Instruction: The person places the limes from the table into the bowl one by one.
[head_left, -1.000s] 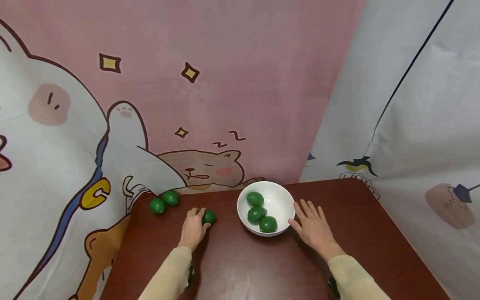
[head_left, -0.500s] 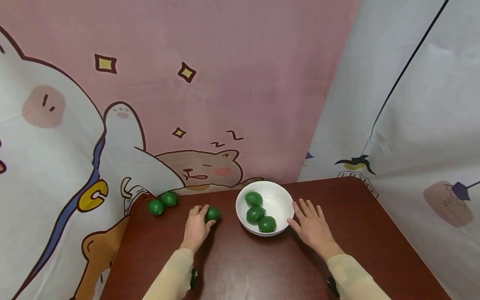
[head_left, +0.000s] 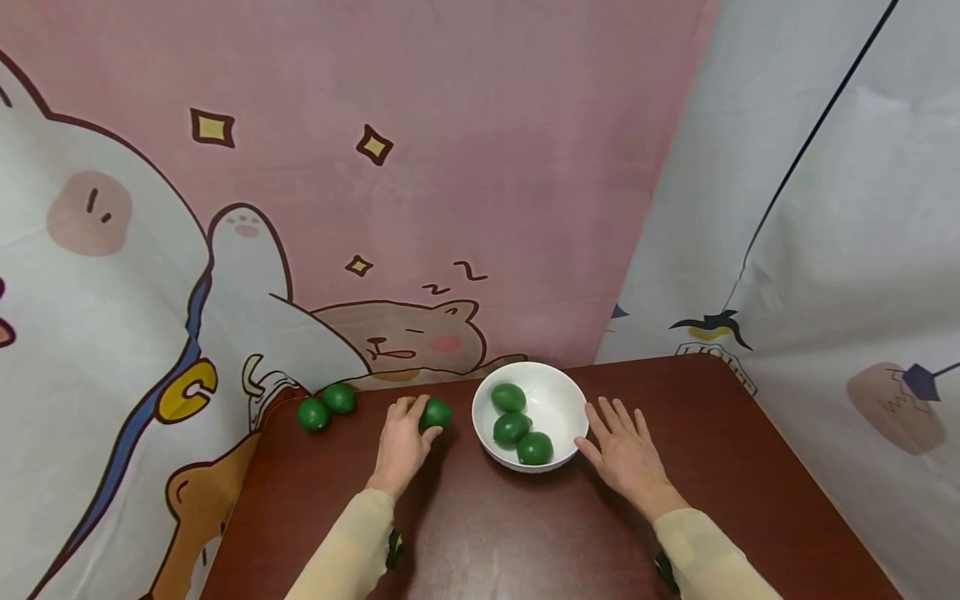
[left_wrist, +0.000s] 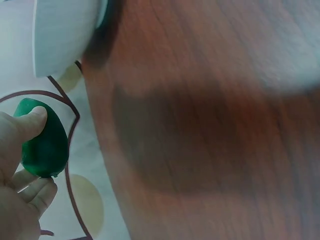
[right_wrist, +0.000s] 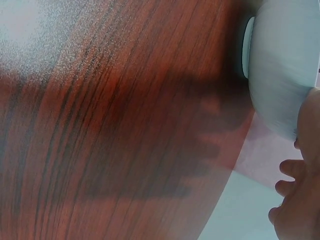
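Observation:
Left of the white bowl [head_left: 564, 417], my left hand [head_left: 401, 448] grips a green lime [head_left: 437, 413] between thumb and fingers. In the left wrist view the same lime [left_wrist: 47, 142] is held up above the table level, its thumb side showing. My right hand [head_left: 628, 458] has its fingers spread, with thumb and fingertips right at the bowl's right rim. The right wrist view shows the outer wall of the bowl [right_wrist: 282, 65] beside that hand [right_wrist: 302, 195]. Inside the bowl lie three limes [head_left: 512, 428], grouped toward its left side.
Two more limes [head_left: 312, 414] sit close together at the table's far left corner. The dark red-brown table [head_left: 480, 533] ends at a cloth backdrop [head_left: 525, 208] printed with cartoon animals. A pale curtain [head_left: 840, 250] hangs along the right.
My left hand has carried the lime up from the table and rightward, nearer the bowl. The right hand has stayed at the rim, and the bowl with its limes has not moved.

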